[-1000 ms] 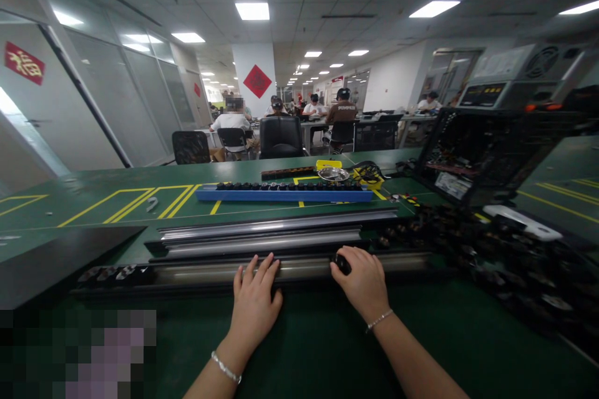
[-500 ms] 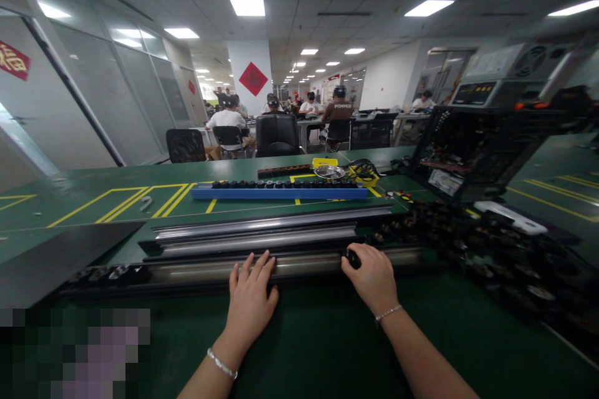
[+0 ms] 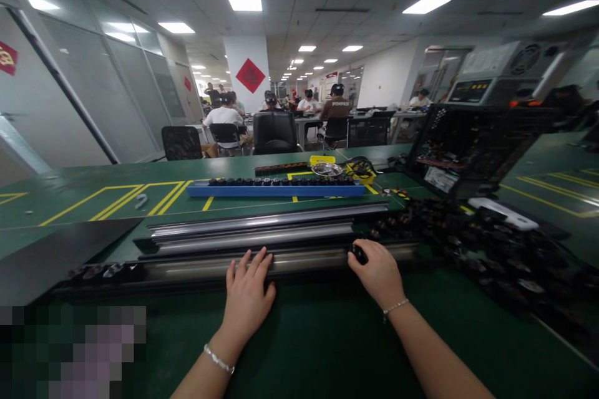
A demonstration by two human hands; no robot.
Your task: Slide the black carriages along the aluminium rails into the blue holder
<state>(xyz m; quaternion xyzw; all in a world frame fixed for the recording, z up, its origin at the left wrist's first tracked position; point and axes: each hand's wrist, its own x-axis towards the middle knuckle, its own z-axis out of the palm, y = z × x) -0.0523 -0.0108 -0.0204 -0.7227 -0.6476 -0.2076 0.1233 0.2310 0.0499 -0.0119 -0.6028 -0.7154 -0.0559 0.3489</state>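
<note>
A long dark rail with a metallic channel (image 3: 304, 261) lies across the green table in front of me. My left hand (image 3: 249, 295) rests flat on its near side, fingers spread and holding nothing. Toward the rail's right part, my right hand (image 3: 378, 271) pinches a small round black part (image 3: 359, 254) over the channel; its exact kind is hard to make out. Several small black parts with shiny faces (image 3: 112, 270) sit in the channel's left end. Behind it lie two more metal rails (image 3: 262, 239), side by side.
A heap of black parts (image 3: 496, 249) spreads at the right. Farther back are a blue strip holding a row of black parts (image 3: 276, 190), a metal dish (image 3: 326, 169) and an open computer case (image 3: 472, 149). A dark sheet (image 3: 70, 249) lies at left; seated people are beyond.
My right hand has shifted slightly to the right with the black part still pinched. The left hand stays on the rail. The whole view has moved a little.
</note>
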